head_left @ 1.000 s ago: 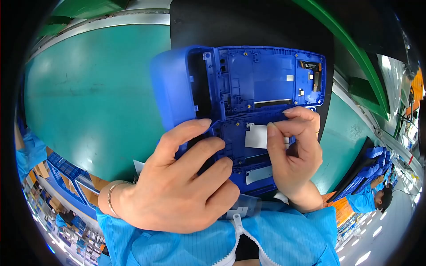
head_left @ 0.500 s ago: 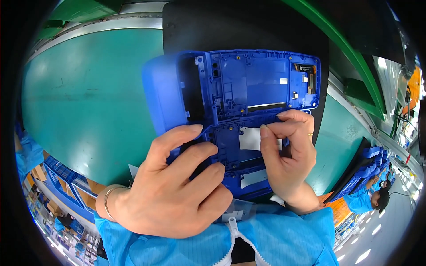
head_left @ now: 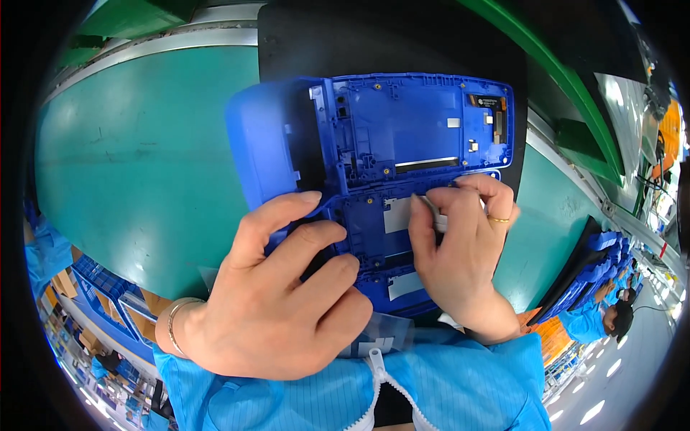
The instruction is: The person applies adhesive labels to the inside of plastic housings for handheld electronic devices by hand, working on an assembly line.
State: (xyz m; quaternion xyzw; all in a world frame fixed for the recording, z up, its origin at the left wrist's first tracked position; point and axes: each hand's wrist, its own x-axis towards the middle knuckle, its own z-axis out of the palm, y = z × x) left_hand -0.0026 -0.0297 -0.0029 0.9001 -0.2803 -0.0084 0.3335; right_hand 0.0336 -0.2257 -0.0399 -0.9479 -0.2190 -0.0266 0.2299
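Observation:
Blue plastic housings [head_left: 410, 122] lie one beside another, their ribbed inner sides up. My left hand [head_left: 287, 280] curls over the left end of the middle housing [head_left: 368, 215], fingertips on its edge; the thumb is hidden. Bent over the same housing's right half is my right hand [head_left: 463, 241], thumb and forefinger closed on a small white piece [head_left: 439, 219], mostly covered by the fingers. Left of that pinch, a flat white sheet [head_left: 397, 215] lies in the housing. The nearest housing carries another white sheet [head_left: 407, 285].
A black mat [head_left: 402, 43] lies under the housings on the green table [head_left: 144, 158]. At the far left, the blurred blue end [head_left: 262, 140] of a housing rises close to view. A green bar [head_left: 568, 79] crosses the upper right. More blue parts [head_left: 586, 276] and co-workers are at the right.
My right hand has curled further and shifted slightly, its pinch now holding a small white piece off the sheet's right side. My left hand and the housings have moved slightly left and up.

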